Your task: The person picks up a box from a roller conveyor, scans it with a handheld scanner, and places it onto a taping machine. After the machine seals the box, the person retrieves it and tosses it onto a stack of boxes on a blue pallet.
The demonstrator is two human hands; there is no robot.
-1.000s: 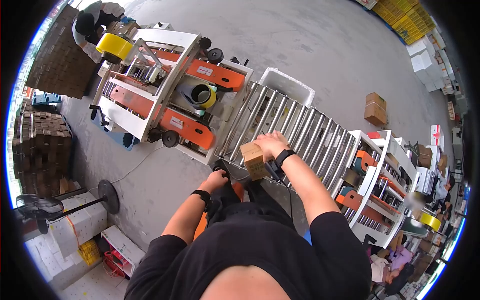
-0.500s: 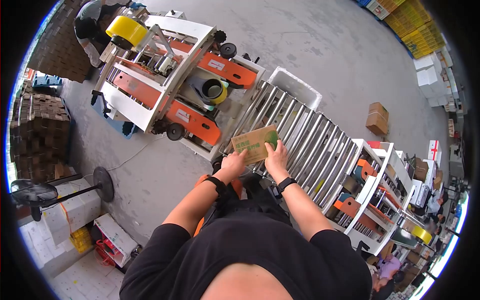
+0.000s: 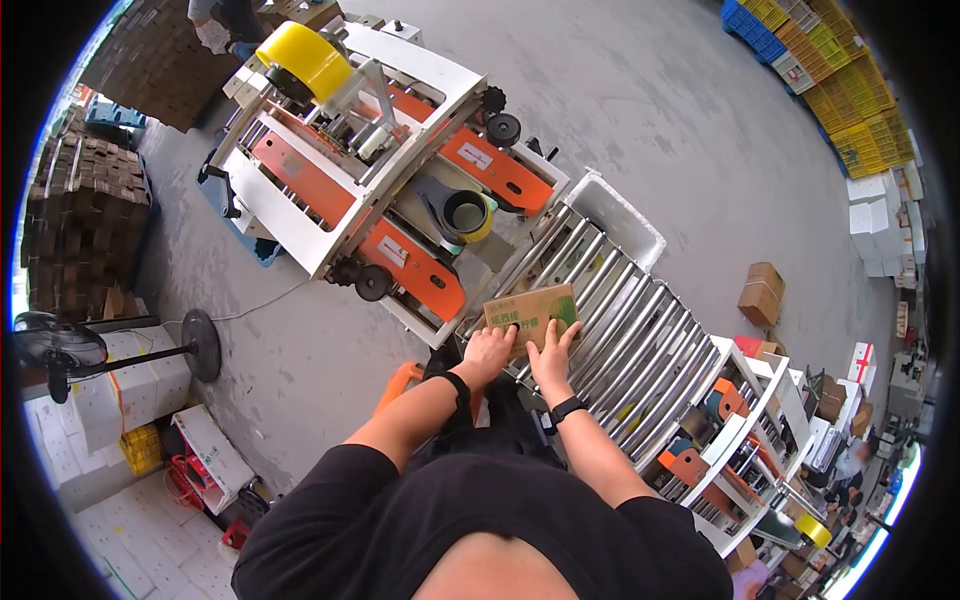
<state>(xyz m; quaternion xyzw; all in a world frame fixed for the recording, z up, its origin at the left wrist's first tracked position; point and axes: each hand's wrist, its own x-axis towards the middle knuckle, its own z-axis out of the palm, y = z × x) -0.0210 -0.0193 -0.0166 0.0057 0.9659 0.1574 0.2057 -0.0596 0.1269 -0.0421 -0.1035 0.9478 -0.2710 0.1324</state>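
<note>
A small brown cardboard box (image 3: 530, 305) with green printing and a green round picture sits at the left end of the roller conveyor (image 3: 610, 300), beside the carton sealing machine. My left hand (image 3: 490, 352) grips its near left edge, fingertips on the top face. On the near right part of the box, my right hand (image 3: 552, 358) has its fingers apart over the top, with the thumb side towards the left hand. The undersides of both hands are hidden, as is the bottom of the box.
The carton sealing machine (image 3: 410, 262), with orange side guides and a yellow tape roll (image 3: 305, 60), stands at upper left. A second sealing machine (image 3: 740, 430) is at the right end. A white foam bin (image 3: 625, 215) sits behind the rollers; a black fan (image 3: 203, 345) stands left.
The box looks flatter and sits lower against the rollers. My right hand has shifted from its right side onto its near top edge. The whole view has swung slightly.
</note>
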